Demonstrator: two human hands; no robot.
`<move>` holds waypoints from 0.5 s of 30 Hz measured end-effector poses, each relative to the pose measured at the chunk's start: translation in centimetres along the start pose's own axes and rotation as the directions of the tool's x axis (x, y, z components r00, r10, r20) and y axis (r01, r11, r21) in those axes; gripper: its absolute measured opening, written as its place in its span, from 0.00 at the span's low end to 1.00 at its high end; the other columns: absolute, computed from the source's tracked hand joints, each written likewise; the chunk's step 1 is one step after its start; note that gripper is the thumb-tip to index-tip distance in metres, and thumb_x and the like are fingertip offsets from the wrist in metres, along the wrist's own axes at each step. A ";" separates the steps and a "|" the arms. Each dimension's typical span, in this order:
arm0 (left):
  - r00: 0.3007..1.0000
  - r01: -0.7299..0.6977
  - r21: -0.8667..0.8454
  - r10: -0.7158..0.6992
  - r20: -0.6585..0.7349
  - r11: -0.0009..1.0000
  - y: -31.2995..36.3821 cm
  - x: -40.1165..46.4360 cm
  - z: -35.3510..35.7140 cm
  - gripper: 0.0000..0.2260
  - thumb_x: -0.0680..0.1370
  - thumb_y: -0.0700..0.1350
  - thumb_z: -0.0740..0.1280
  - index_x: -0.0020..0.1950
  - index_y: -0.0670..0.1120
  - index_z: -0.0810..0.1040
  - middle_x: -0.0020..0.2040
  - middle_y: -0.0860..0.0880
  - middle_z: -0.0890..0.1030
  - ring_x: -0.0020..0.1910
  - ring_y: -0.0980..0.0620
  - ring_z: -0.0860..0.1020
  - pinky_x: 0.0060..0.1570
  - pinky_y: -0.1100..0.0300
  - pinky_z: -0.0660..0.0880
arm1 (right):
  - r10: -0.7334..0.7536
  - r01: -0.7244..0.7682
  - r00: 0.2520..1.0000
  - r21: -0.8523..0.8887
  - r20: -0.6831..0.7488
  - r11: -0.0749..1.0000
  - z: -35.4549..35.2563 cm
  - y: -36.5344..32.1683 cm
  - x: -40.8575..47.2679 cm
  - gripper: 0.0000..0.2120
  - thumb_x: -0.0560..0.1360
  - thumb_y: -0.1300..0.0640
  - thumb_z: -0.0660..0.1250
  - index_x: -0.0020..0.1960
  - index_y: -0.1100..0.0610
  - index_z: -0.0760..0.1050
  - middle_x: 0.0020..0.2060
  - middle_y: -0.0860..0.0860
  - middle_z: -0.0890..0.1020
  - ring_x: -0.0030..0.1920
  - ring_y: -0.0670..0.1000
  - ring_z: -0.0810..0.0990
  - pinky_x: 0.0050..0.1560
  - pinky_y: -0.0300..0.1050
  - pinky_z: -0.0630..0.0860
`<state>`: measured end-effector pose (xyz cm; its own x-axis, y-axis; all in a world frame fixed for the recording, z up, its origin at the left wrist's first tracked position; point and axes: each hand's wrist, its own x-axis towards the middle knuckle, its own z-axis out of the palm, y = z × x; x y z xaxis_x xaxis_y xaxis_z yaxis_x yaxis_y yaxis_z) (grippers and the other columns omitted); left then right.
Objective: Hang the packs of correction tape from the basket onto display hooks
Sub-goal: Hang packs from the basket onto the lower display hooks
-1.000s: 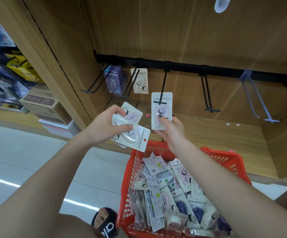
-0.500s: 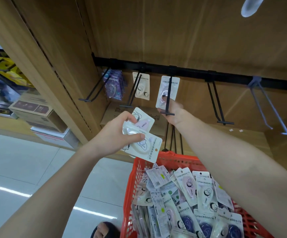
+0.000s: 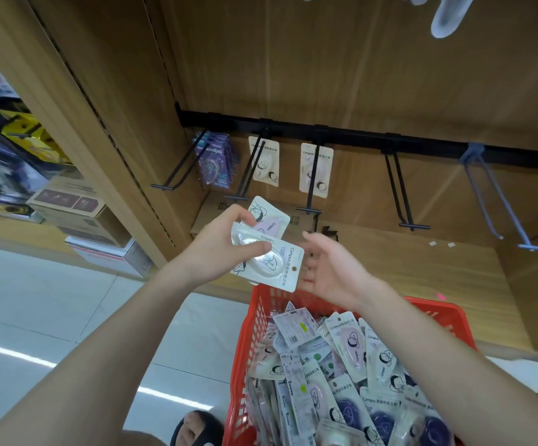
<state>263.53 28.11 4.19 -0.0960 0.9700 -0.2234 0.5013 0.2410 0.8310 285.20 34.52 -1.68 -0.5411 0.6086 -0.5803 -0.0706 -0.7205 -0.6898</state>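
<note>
Your left hand [image 3: 219, 249] grips two packs of correction tape [image 3: 266, 255], thumb laid across the clear blister of the front one, fingers curled behind; the front pack is a white card with a "Campus" heading, a cartoon figure, a small hang-hole near its lower right corner; the pack behind it [image 3: 269, 217] shows a pink strip and the same cartoon, fanned up and to the right. Your right hand [image 3: 332, 268] sits just right of the packs, palm turned toward them, fingers loosely spread, holding nothing; whether its fingertips touch the front card cannot be told.

Near and below, the red basket [image 3: 245, 320] holds a heap of like packs [image 3: 351, 349], white cards with pink, pale or dark purple blisters, some lying back-up with barcodes.

Far, on the black rail [image 3: 351, 135]: purple packs [image 3: 216, 162] on the leftmost hook; one white pack [image 3: 264, 162] on the next hook; one white pack with a pale pink blister [image 3: 315, 170] on the third hook [image 3: 309, 191]; two hooks to the right, a black one [image 3: 402, 191] and a grey one [image 3: 499, 201], bare.

Left, cardboard boxes [image 3: 68, 201] on a low wooden shelf.
</note>
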 end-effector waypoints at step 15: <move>0.994 0.056 -0.040 -0.052 0.101 0.998 1.0 -1.6 1.7 0.16 0.75 0.50 0.78 0.55 0.46 0.76 0.54 0.50 0.86 0.47 0.48 0.88 0.46 0.48 0.84 | -0.258 0.245 0.959 -0.111 -0.118 0.963 1.0 1.2 -4.3 0.12 0.77 0.64 0.74 0.60 0.63 0.78 0.54 0.59 0.87 0.52 0.55 0.87 0.53 0.48 0.83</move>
<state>265.61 26.71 4.53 -0.0344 0.9479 -0.3166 0.4600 0.2963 0.8370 286.62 30.71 0.43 -0.4022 0.8084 -0.4297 -0.1073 -0.5077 -0.8548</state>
